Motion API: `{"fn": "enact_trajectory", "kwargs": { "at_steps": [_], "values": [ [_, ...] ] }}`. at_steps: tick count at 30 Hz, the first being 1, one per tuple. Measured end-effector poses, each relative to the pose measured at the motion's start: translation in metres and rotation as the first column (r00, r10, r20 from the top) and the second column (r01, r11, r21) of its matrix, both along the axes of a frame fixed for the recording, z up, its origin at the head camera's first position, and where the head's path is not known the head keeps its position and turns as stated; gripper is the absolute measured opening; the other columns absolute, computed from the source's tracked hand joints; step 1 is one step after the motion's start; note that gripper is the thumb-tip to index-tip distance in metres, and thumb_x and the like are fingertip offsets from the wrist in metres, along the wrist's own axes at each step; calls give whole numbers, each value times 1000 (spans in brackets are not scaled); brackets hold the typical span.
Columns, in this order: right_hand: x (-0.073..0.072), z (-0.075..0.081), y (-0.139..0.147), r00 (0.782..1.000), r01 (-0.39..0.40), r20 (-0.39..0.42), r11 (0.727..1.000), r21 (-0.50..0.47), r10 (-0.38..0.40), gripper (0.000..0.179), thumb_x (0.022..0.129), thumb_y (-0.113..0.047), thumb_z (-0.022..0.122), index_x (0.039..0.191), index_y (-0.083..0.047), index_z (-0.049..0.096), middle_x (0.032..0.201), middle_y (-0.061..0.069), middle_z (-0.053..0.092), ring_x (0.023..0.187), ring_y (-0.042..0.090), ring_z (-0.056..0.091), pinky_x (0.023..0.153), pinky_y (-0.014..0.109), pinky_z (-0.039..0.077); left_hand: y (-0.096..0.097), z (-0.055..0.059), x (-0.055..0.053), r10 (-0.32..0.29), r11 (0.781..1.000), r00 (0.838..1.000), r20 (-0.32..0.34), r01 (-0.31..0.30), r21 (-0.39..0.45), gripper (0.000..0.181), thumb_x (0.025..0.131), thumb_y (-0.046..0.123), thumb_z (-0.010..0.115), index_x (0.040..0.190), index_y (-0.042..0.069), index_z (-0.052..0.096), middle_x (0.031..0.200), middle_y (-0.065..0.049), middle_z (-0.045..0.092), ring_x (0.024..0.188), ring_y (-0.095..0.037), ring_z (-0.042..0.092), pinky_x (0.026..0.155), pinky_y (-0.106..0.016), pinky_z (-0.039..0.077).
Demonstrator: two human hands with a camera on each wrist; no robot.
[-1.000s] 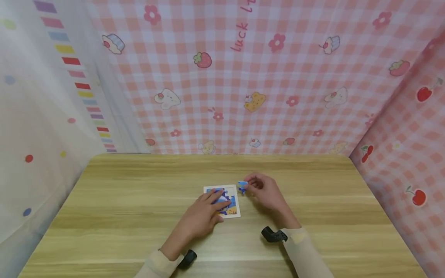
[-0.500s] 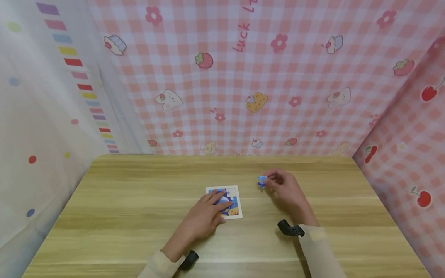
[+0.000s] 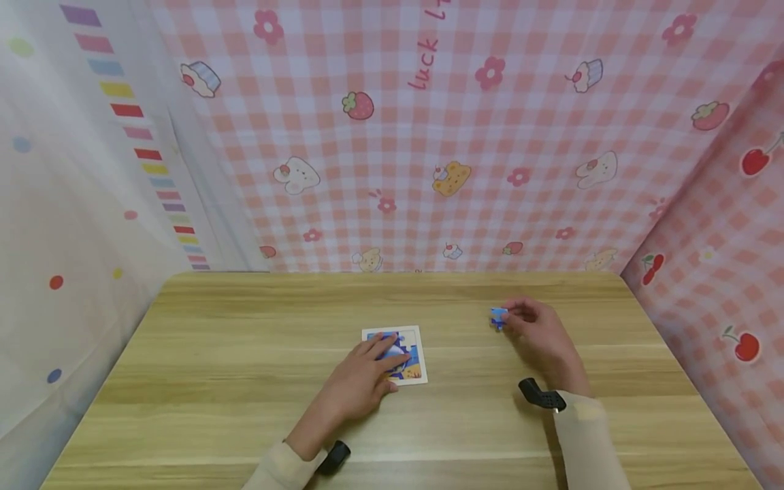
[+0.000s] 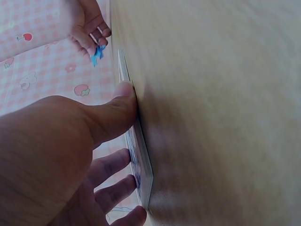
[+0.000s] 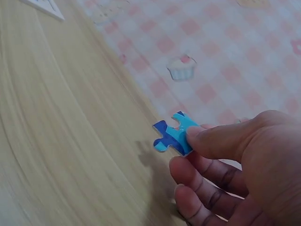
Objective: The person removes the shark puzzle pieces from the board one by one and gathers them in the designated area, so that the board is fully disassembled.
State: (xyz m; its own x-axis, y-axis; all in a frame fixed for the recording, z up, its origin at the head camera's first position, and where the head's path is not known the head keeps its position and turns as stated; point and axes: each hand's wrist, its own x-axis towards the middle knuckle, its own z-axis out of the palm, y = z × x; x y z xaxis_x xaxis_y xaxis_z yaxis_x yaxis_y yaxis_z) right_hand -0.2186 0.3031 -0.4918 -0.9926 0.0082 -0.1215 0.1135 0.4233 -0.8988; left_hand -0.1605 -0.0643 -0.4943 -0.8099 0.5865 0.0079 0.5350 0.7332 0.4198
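My left hand (image 3: 358, 381) rests on a small square jigsaw puzzle in a white frame (image 3: 420, 354), fingers spread over its blue and orange picture. In the left wrist view, the thumb lies along the near edge of the puzzle board (image 4: 145, 176). A pale bare patch shows at the puzzle's upper right, while the fingers cover much of the rest. Off to the right, my right hand (image 3: 542, 333) pinches a blue puzzle piece (image 3: 497, 317) between thumb and fingers. The right wrist view shows the piece's knobs and notches, held above the wood with its shadow below.
A wood-grain table (image 3: 245, 327) lies under both hands. Behind it hangs a pink checked cloth (image 3: 392, 150), with a white dotted cloth (image 3: 79, 204) on the left and another checked cloth (image 3: 723, 286) on the right. A black wrist camera (image 3: 542, 396) sits at the right sleeve.
My right hand has moved rightward with the puzzle piece, from beside the frame's upper right corner to well away from it. The left hand has stayed on the puzzle.
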Motion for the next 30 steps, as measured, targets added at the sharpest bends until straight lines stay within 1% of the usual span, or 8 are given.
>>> {"fn": "enact_trajectory", "kwargs": {
  "at_steps": [2, 7, 12, 17, 19, 22, 27, 30],
  "values": [
    [1, 0, 7, 1000, 13, 15, 1000, -4, -13, 30, 104, -21, 61, 127, -2, 61, 118, 17, 66, 98, 16, 67, 82, 25, 59, 0, 0, 0, 0, 1000, 1000, -1, 0, 2, 51, 100, 27, 66, 150, 19, 55, 165, -12, 37, 155, -39, 28, 124, -58, 30],
    [5, 5, 28, 1000, 11, -9, 996, 94, -10, 33, 106, -24, 58, 129, -1, 60, 119, 18, 67, 94, 13, 66, 78, 23, 57, 0, 1, 0, 2, 1000, 1000, -2, -2, -8, 51, 101, 28, 65, 150, 20, 54, 166, -11, 36, 156, -38, 28, 125, -58, 29],
    [10, 7, 48, 999, 36, -43, 973, 228, -27, 32, 106, -25, 57, 128, -2, 64, 117, 18, 69, 88, 7, 62, 72, 21, 53, 0, 2, 0, -4, 1000, 1000, 5, 4, -13, 51, 101, 28, 64, 151, 20, 54, 166, -11, 36, 156, -38, 27, 125, -58, 29],
    [11, 3, 58, 995, 75, -91, 953, 293, -50, 32, 105, -24, 60, 124, -1, 69, 112, 18, 73, 85, -2, 60, 71, 16, 49, 0, 2, 1, -3, 1000, 1000, 1, 3, -12, 51, 101, 28, 64, 150, 19, 54, 166, -12, 36, 156, -39, 28, 124, -58, 30],
    [11, 1, 59, 992, 86, -111, 946, 313, -53, 30, 104, -23, 62, 122, -1, 70, 110, 18, 74, 84, -3, 60, 71, 15, 48, 0, 1, 1, -1, 1000, 1000, -3, 1, -10, 50, 101, 27, 64, 150, 19, 55, 166, -12, 37, 155, -39, 29, 124, -58, 31],
    [9, -2, 60, 989, 104, -137, 924, 368, -56, 26, 102, -21, 63, 118, -2, 72, 105, 15, 75, 82, 0, 59, 71, 15, 47, 0, 1, 1, 1, 1000, 1000, -2, -1, -7, 50, 101, 27, 65, 150, 19, 54, 166, -12, 37, 155, -39, 28, 124, -59, 31],
    [6, -6, 58, 985, 120, -168, 880, 460, -46, 22, 101, -17, 64, 113, -2, 74, 96, 12, 74, 81, 12, 59, 71, 23, 46, 0, 1, 1, -1, 1000, 1000, 2, 1, -8, 51, 101, 28, 64, 150, 20, 54, 166, -12, 36, 155, -39, 28, 124, -59, 31],
    [5, -6, 57, 984, 120, -176, 872, 475, -39, 21, 101, -16, 64, 112, -1, 74, 95, 14, 74, 82, 16, 61, 70, 27, 47, 0, 0, 1, 1, 1000, 1000, 3, -1, -17, 51, 102, 29, 64, 151, 21, 54, 167, -10, 35, 156, -38, 27, 125, -58, 30]
  ]
}}
